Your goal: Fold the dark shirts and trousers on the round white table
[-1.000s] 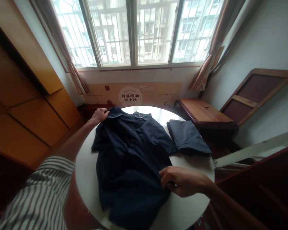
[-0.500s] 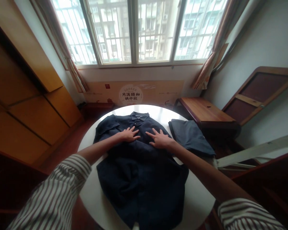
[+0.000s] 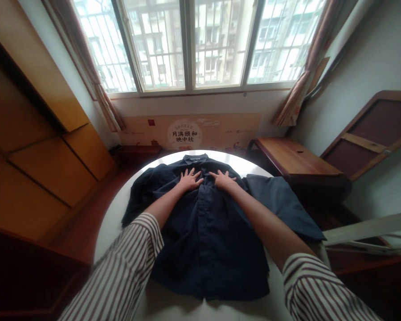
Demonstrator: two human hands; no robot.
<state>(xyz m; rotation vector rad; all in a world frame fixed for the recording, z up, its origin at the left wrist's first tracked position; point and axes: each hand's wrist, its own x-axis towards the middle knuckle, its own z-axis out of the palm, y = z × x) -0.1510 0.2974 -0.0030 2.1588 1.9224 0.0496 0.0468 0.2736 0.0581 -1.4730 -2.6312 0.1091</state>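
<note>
A dark navy shirt (image 3: pixel 207 240) lies spread on the white round table (image 3: pixel 110 236), its collar (image 3: pixel 195 158) at the far side toward the window and its hem near me. My left hand (image 3: pixel 190 179) rests on the upper front, left of the button placket, fingers spread. Just right of the placket, my right hand (image 3: pixel 223 179) lies on the cloth with its fingers apart. Neither hand grips anything. Beside the shirt, on the right, is a folded dark blue-grey garment (image 3: pixel 282 200).
Beyond the table a barred window (image 3: pixel 187 49) stands over a printed banner (image 3: pixel 234 129). To the right are a wooden-topped stand (image 3: pixel 294 156) and a leaning framed panel (image 3: pixel 374 133). Yellow-brown cabinets (image 3: pixel 50 165) line the left.
Both hands have moved slightly farther up the shirt. Its lower part now lies flatter and its hem sits farther from me. The view has shifted a little.
</note>
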